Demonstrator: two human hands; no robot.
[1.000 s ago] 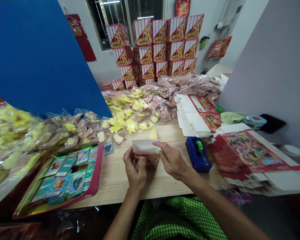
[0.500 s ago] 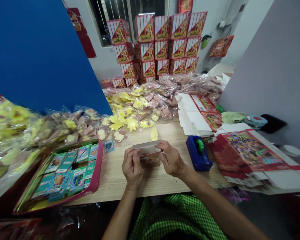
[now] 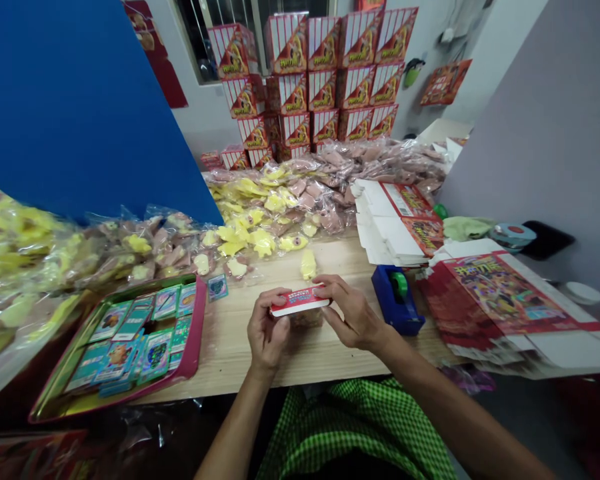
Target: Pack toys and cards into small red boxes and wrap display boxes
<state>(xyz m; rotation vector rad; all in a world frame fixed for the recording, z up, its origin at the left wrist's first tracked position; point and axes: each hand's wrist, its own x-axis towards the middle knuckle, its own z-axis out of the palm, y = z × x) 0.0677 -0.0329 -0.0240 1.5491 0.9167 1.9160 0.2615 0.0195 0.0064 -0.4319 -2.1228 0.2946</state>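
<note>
Between both hands is a small printed cardboard box, its red end panel with white and blue lettering turned up toward me. My left hand grips its left end, thumb low in front and fingers behind. At the right end, my right hand pinches the panel's edge with thumb and fingers. The lower part of the box lies in shadow and is partly hidden. Just beyond it on the wooden table lies a yellow wrapped piece. A single trading card rests farther left.
A pink-rimmed tray of cards stands at left. Bagged yellow and pinkish pieces pile up behind. To the right are a blue tape dispenser and flat printed cartons. Stacked red boxes and a blue panel stand behind.
The box's end flap, which showed its plain greyish inside, has folded over and now shows its red printed face. Both hands remain on the box, with the left thumb lower.
</note>
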